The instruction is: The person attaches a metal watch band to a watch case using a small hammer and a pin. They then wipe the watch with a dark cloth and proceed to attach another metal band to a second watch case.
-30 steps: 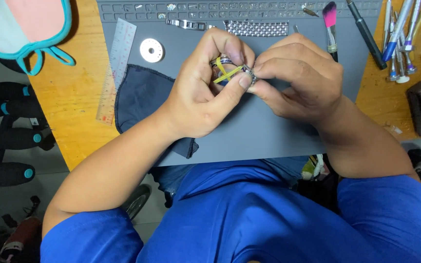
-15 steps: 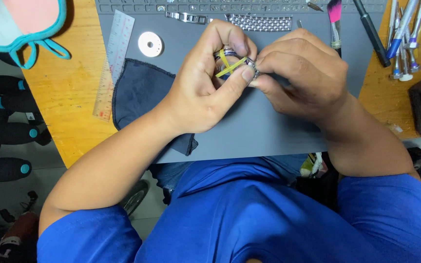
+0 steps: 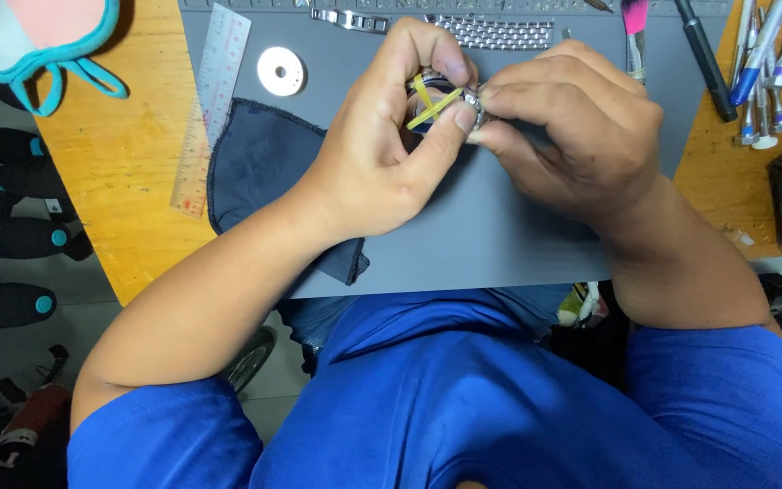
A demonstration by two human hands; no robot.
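We hold a small round watch case [image 3: 443, 101] between both hands above the grey mat [image 3: 500, 235] on the counter [image 3: 128, 181]. Our left hand [image 3: 382, 154] has its grip closed around the case, a yellow strip crossing its face; our right hand [image 3: 572, 136] pinches its edge. The metal bracelet [image 3: 491, 32] lies apart near the mat's far edge — we judge the work mid-way, with the band not yet joined.

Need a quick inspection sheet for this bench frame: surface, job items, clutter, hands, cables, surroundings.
Surface: grey mat on a wooden bench.
Job's things: small round metal piece with yellow strips, pinched between both hands.
Clutter: ruler, white disc, dark cloth, metal bracelet links, hand tools.
Grippers: left hand and right hand both grip the piece.
Cables: nothing seen.
Surroundings: black tool handles at the bench's left.
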